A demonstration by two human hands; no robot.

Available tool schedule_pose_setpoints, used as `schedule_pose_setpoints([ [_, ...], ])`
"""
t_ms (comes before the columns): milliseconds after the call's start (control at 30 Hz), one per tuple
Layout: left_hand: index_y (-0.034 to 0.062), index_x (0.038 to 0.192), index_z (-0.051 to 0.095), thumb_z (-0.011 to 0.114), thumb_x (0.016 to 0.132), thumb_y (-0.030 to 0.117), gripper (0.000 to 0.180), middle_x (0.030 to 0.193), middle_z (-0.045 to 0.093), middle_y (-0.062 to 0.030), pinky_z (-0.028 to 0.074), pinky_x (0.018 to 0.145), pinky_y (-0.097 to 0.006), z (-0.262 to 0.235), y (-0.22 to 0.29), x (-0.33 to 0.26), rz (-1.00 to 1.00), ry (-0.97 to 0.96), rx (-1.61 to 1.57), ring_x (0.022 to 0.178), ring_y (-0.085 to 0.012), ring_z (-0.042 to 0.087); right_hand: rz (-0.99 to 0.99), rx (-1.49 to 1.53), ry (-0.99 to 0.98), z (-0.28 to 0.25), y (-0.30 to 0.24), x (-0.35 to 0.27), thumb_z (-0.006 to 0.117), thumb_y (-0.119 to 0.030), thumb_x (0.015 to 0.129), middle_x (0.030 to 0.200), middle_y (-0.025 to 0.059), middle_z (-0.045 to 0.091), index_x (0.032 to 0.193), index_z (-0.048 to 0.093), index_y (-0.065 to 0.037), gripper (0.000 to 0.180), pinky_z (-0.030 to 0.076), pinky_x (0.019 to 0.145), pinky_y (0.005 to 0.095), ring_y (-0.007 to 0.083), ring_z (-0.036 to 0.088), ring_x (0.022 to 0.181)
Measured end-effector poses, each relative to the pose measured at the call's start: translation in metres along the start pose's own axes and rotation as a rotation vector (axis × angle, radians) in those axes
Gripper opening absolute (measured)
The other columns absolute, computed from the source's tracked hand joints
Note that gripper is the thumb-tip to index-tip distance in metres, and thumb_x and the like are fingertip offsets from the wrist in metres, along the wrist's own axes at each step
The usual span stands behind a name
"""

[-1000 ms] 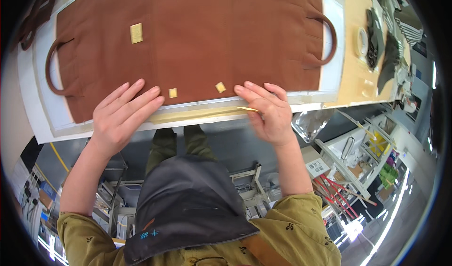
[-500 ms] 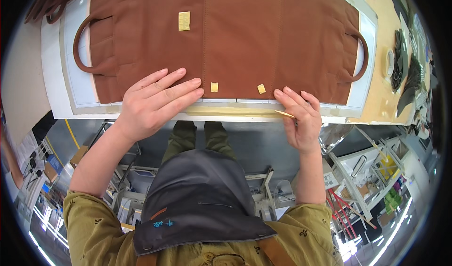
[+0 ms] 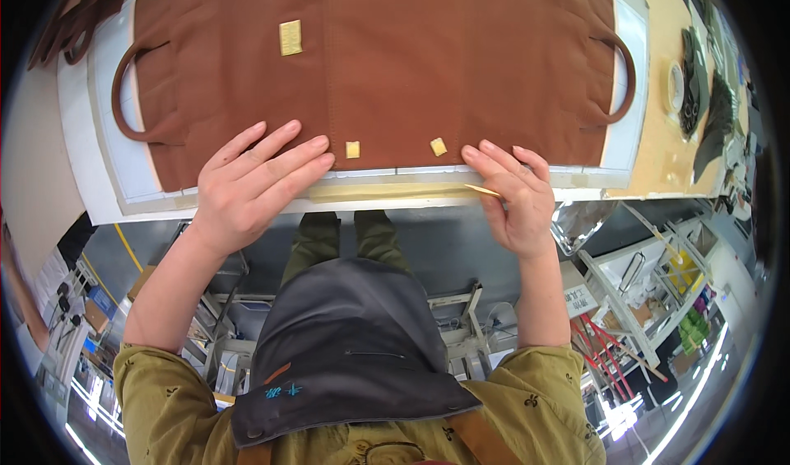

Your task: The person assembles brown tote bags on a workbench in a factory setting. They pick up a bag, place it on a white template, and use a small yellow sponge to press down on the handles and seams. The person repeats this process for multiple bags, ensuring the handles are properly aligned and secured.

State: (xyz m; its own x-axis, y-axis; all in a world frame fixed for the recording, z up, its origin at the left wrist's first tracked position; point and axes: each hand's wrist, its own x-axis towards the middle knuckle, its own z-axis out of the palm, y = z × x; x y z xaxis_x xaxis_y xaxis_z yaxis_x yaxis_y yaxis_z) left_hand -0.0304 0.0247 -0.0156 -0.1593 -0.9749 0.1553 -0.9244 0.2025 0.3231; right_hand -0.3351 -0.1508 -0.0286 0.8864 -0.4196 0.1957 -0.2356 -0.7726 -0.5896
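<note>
A brown leather bag panel (image 3: 395, 70) with a looped handle at each end lies flat in front of me. My left hand (image 3: 247, 185) rests on its near edge, fingers stretched out flat. At the same edge, farther right, my right hand (image 3: 522, 202) holds a thin pointed wooden stick (image 3: 480, 190) between thumb and fingers, its tip pointing left. The other fingertips of that hand touch the leather. Between my hands, one small yellow square (image 3: 353, 150) and a tilted yellow square (image 3: 439, 146) lie near the edge. A larger yellow rectangle (image 3: 290, 38) sits farther back on the leather.
Under the leather is a white board (image 3: 103, 193) with a yellowish tape strip (image 3: 387, 192) along its near side. At right lie a tape roll (image 3: 675, 85) and dark scissors (image 3: 690, 95). Brown straps (image 3: 81, 39) lie far left. A metal rack (image 3: 634, 292) stands below the table, right.
The leather and its yellow pieces appear slightly farther left in view, and both hands appear shifted left with them. My hold on the stick is the same.
</note>
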Motion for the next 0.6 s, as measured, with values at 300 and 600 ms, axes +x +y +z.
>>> schedule_pose_setpoints([
  [300,0.0188,0.119,0.072,0.064,0.088,0.017,0.032,0.124,0.071,0.0015,0.045,0.107,-0.042,-0.002,0.004,0.001,0.022,-0.036,0.081,0.12,-0.0231,0.065,0.009,0.001,-0.004,0.0,0.002,-0.002,0.069,-0.008,0.086,0.127,0.0013,0.07,0.091,0.056,-0.012,0.015,0.04,0.105,0.0364,0.0174,0.063,0.124],
  [600,0.0227,0.13,0.066,0.064,0.089,0.026,0.041,0.137,0.063,0.0048,0.038,0.113,-0.043,-0.006,-0.01,0.006,0.076,-0.17,0.031,0.13,-0.0218,0.056,0.039,0.019,0.005,0.002,0.001,0.0,0.067,-0.01,0.089,0.125,0.0013,0.071,0.093,0.058,-0.012,0.01,0.041,0.103,0.036,0.0172,0.065,0.12],
])
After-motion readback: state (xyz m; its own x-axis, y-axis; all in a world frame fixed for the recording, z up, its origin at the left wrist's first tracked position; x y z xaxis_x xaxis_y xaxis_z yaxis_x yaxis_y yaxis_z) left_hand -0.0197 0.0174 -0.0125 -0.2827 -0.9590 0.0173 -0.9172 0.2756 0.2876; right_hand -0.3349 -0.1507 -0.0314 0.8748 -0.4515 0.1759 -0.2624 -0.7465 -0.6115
